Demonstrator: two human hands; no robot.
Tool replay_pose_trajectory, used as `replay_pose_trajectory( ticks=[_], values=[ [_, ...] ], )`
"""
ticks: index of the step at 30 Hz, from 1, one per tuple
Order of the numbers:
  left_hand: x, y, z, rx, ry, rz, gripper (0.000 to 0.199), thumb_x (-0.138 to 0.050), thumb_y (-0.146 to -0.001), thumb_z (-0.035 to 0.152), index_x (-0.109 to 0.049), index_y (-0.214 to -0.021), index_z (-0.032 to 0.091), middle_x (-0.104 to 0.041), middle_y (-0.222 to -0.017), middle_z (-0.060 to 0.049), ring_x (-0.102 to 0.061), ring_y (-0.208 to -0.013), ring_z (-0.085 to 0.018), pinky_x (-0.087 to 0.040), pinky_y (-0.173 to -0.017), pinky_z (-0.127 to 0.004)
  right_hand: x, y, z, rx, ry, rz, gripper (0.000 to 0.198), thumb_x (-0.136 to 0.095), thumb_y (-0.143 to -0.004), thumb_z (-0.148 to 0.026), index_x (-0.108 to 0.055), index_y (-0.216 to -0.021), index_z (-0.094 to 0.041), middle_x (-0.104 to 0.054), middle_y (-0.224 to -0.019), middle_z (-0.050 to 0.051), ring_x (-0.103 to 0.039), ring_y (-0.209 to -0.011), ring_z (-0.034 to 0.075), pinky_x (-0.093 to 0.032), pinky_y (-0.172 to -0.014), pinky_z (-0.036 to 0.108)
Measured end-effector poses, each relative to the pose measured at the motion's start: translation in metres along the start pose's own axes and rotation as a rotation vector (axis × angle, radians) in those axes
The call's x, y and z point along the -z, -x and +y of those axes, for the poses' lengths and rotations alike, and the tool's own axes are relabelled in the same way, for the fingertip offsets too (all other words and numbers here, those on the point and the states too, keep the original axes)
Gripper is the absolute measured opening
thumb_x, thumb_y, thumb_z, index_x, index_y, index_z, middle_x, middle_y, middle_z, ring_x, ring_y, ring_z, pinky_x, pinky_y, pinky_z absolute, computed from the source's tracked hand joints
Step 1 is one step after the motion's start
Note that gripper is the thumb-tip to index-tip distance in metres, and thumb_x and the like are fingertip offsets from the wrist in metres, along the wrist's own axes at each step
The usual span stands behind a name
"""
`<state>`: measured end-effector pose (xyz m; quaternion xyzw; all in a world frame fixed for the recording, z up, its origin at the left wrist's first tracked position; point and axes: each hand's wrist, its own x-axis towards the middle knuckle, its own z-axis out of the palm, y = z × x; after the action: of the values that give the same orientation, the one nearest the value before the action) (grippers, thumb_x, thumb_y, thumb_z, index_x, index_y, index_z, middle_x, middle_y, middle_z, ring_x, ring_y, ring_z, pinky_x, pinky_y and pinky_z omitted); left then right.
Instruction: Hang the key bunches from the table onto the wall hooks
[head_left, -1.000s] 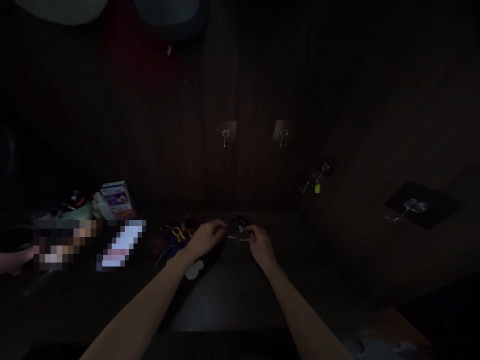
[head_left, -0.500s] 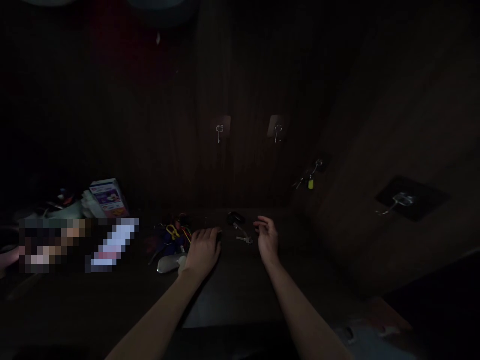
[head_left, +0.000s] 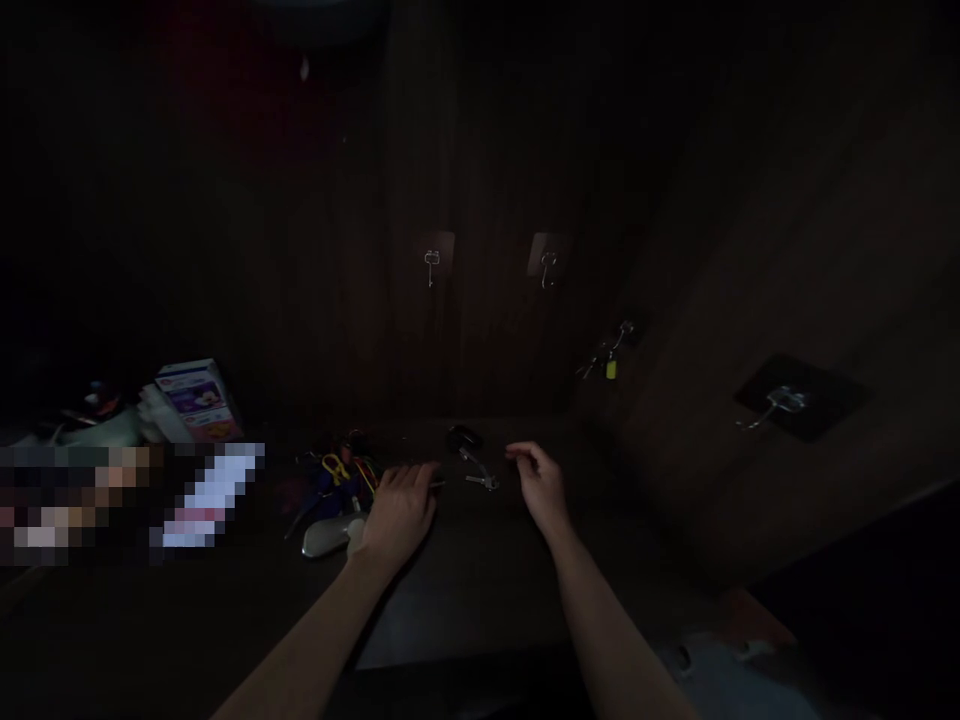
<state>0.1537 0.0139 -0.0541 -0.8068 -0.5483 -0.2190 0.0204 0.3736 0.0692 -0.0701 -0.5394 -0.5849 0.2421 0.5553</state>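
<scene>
On the dark wooden shelf, my left hand point(head_left: 401, 512) lies palm down, its fingers curled and closed. A thin, pale tip sticks out by its fingertips; the rest of that thing is hidden. Left of the hand is a tangle of blue, yellow and red cords point(head_left: 341, 480), and a smooth grey-white oblong object point(head_left: 328, 537) sits partly under the wrist. My right hand point(head_left: 541, 487) hovers with its fingers stretched leftward, loosely bent, and nothing visible in them. Between the hands lies a key point(head_left: 480, 482) joined by a metal link to a black fob point(head_left: 464, 437).
Two clear adhesive hooks, a left one point(head_left: 432, 262) and a right one point(head_left: 548, 265), are on the back wall. Keys with a yellow tag point(head_left: 611, 369) hang from a corner hook. Another hook point(head_left: 784, 402) is on the right wall. A purple-and-white box point(head_left: 196, 398) stands at left.
My right hand has shifted slightly, its fingers drawn closer together. The left hand stays nearly in place by the cords. The whole view has moved a little, sliding things leftward.
</scene>
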Motion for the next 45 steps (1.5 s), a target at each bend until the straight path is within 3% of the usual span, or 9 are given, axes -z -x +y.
replay_pose_trajectory(
  ticks=[5, 11, 17, 24, 31, 34, 38, 41, 45],
  values=[
    [0.002, 0.000, 0.002, -0.002, -0.015, 0.005, 0.034, -0.042, -0.082, 0.009, -0.049, -0.114, 0.019, -0.065, -0.101, -0.008, -0.058, -0.095, -0.024, -0.037, -0.089, -0.040, 0.013, 0.002, -0.002, 0.137, 0.284, -0.229, 0.026, -0.043, -0.071, -0.016, -0.065, -0.082, -0.024, -0.067, -0.092, 0.002, -0.057, -0.095, 0.020, -0.040, -0.088, 0.036],
    [0.001, -0.001, 0.000, -0.006, 0.018, -0.016, 0.042, -0.040, -0.079, 0.002, -0.047, -0.117, 0.018, -0.065, -0.100, -0.007, -0.059, -0.096, -0.022, -0.039, -0.090, -0.039, 0.010, 0.004, -0.006, 0.114, 0.436, -0.354, 0.013, -0.053, -0.072, -0.020, -0.065, -0.074, -0.025, -0.066, -0.103, 0.002, -0.054, -0.104, 0.023, -0.035, -0.091, 0.041],
    [-0.003, -0.002, -0.005, 0.007, 0.110, 0.046, 0.048, -0.038, -0.078, -0.002, -0.042, -0.121, 0.018, -0.065, -0.105, -0.008, -0.060, -0.099, -0.019, -0.040, -0.091, -0.036, 0.013, 0.000, -0.008, 0.004, 0.161, -0.272, 0.016, -0.055, -0.076, -0.037, -0.064, -0.077, -0.023, -0.068, -0.085, 0.002, -0.060, -0.087, 0.022, -0.041, -0.082, 0.035],
    [0.001, -0.002, -0.003, -0.026, 0.077, 0.035, 0.043, -0.041, -0.077, 0.001, -0.047, -0.115, 0.019, -0.066, -0.099, -0.006, -0.061, -0.094, -0.021, -0.040, -0.089, -0.037, 0.014, -0.002, -0.008, -0.192, -0.179, 0.063, 0.025, -0.060, -0.070, -0.046, -0.054, -0.073, -0.022, -0.071, -0.088, 0.005, -0.059, -0.067, 0.018, -0.039, -0.055, 0.025],
    [0.000, -0.002, -0.002, -0.050, 0.086, 0.076, 0.037, -0.043, -0.079, 0.004, -0.051, -0.112, 0.018, -0.068, -0.094, -0.007, -0.062, -0.088, -0.022, -0.042, -0.087, -0.040, 0.016, -0.006, -0.001, -0.202, -0.299, 0.273, 0.023, -0.069, -0.061, -0.038, -0.055, -0.059, -0.020, -0.062, -0.056, -0.001, -0.058, -0.063, 0.016, -0.040, -0.062, 0.026],
    [-0.002, -0.002, -0.006, -0.056, 0.162, 0.163, 0.040, -0.043, -0.078, 0.004, -0.049, -0.114, 0.019, -0.067, -0.097, -0.006, -0.062, -0.091, -0.022, -0.043, -0.088, -0.040, 0.017, -0.008, 0.000, -0.211, -0.333, 0.321, 0.024, -0.071, -0.058, -0.039, -0.058, -0.060, -0.019, -0.063, -0.058, -0.001, -0.059, -0.064, 0.017, -0.042, -0.063, 0.027],
    [0.000, 0.001, -0.010, 0.007, 0.292, 0.373, 0.041, -0.038, -0.079, 0.003, -0.047, -0.116, 0.018, -0.063, -0.105, -0.008, -0.059, -0.098, -0.022, -0.045, -0.086, -0.040, 0.017, -0.009, 0.002, -0.225, -0.400, 0.363, 0.025, -0.074, -0.057, -0.040, -0.064, -0.067, -0.019, -0.068, -0.069, 0.001, -0.063, -0.072, 0.018, -0.046, -0.068, 0.029],
    [0.003, 0.006, -0.006, -0.131, 0.327, 0.353, 0.033, -0.039, -0.080, 0.003, -0.054, -0.104, 0.020, -0.064, -0.095, -0.006, -0.060, -0.091, -0.020, -0.047, -0.081, -0.037, 0.016, -0.011, 0.004, -0.227, -0.453, 0.377, 0.029, -0.075, -0.055, -0.040, -0.066, -0.073, -0.019, -0.071, -0.076, 0.003, -0.065, -0.077, 0.019, -0.049, -0.073, 0.030],
    [0.002, 0.009, 0.006, -0.449, 0.333, 0.108, 0.030, -0.040, -0.077, 0.000, -0.058, -0.089, 0.022, -0.065, -0.086, -0.002, -0.060, -0.082, -0.016, -0.048, -0.076, -0.029, 0.015, -0.014, 0.008, -0.221, -0.512, 0.394, 0.032, -0.077, -0.053, -0.038, -0.066, -0.076, -0.018, -0.071, -0.079, 0.003, -0.066, -0.080, 0.019, -0.051, -0.075, 0.031]
  ],
)
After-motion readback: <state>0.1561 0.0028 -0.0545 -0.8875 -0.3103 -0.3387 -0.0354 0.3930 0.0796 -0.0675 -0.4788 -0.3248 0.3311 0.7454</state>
